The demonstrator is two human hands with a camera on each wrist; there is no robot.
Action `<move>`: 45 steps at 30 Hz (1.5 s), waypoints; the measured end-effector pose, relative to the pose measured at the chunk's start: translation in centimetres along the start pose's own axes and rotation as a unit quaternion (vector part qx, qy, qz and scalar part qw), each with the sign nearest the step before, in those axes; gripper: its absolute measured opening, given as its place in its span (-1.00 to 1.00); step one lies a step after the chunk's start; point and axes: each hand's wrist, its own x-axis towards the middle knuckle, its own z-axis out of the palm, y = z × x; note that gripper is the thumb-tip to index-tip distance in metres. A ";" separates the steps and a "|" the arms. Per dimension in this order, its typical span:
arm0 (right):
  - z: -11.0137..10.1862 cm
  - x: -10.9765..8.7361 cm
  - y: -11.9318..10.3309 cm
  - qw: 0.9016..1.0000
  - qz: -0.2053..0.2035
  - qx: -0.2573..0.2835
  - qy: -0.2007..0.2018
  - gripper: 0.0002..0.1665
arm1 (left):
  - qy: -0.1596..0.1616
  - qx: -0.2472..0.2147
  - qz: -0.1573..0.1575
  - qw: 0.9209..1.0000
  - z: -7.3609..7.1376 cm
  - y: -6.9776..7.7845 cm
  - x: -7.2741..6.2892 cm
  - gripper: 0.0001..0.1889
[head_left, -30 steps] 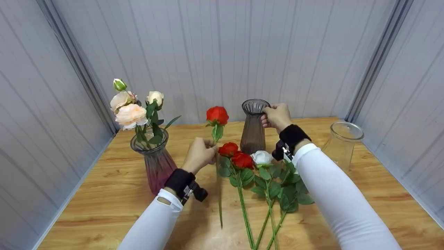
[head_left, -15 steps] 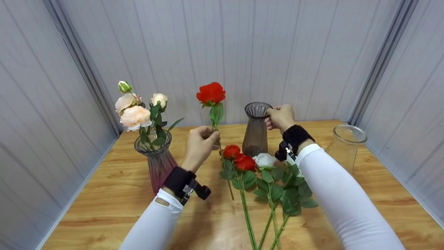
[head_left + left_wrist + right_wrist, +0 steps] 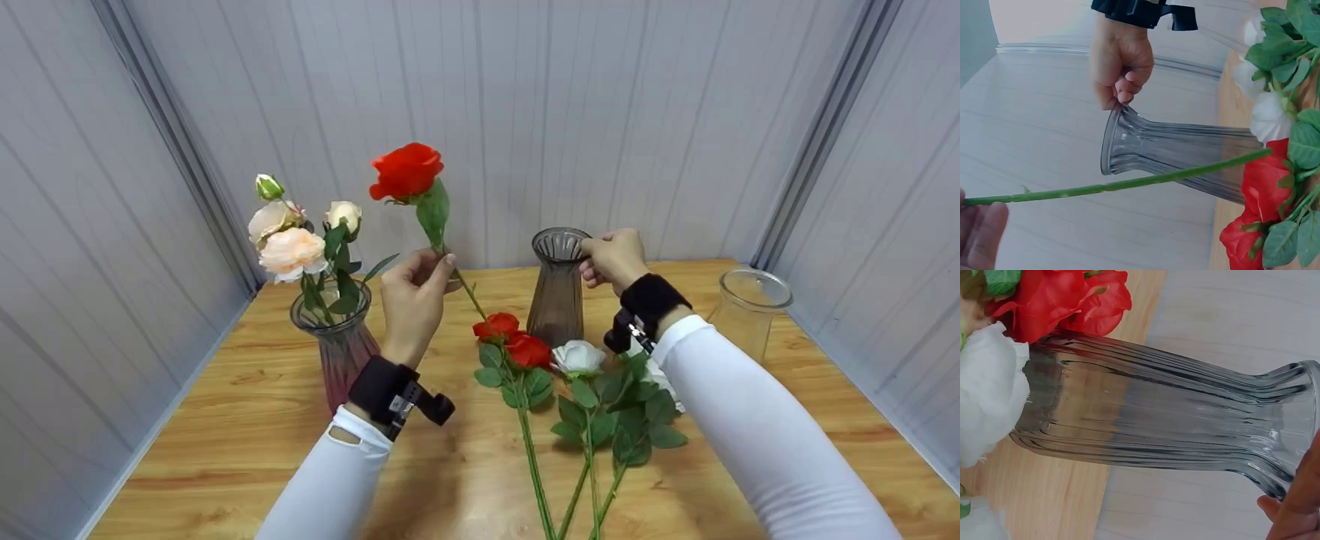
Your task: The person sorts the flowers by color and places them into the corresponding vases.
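Note:
My left hand (image 3: pixel 415 304) pinches the stem of a red rose (image 3: pixel 407 174), raised over the table with its bloom tilted up and left. In the left wrist view the green stem (image 3: pixel 1129 183) runs past the front of a grey ribbed glass vase (image 3: pixel 1185 149). My right hand (image 3: pixel 616 259) grips that vase at its flared rim, thumb and fingers on the right side. The vase (image 3: pixel 1157 405) stands upright with nothing inside it. Just in front of it lie two red roses (image 3: pixel 529 350) and a white rose (image 3: pixel 579 358), stems toward me.
On the left a pink-grey vase (image 3: pixel 345 352) holds peach and cream flowers (image 3: pixel 292 253). A clear glass vase (image 3: pixel 752 311) stands at the right, partly behind my right sleeve. Leafy stems (image 3: pixel 634 420) spread over the wooden table (image 3: pixel 225 450). Panel walls enclose the back and sides.
My left hand has risen and shifted left with the red rose, whose stem has swung to a slant. The right hand stays on the grey vase's rim, the vase having shifted slightly.

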 end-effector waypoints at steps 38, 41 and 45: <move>0.0 -1.1 0.8 0.999 -0.032 -0.002 -0.032 -0.71 | 0.107 -0.089 0.185 0.973 4.8 1.0 1.5 -0.89; 0.1 -1.1 0.9 0.999 -0.032 -0.001 -0.030 -0.72 | 0.096 -0.079 0.179 0.976 5.3 0.2 1.3 -0.90; 0.1 -1.2 0.9 0.999 -0.031 0.006 -0.029 -0.78 | 0.081 -0.037 0.181 0.979 6.0 -0.6 1.3 -0.91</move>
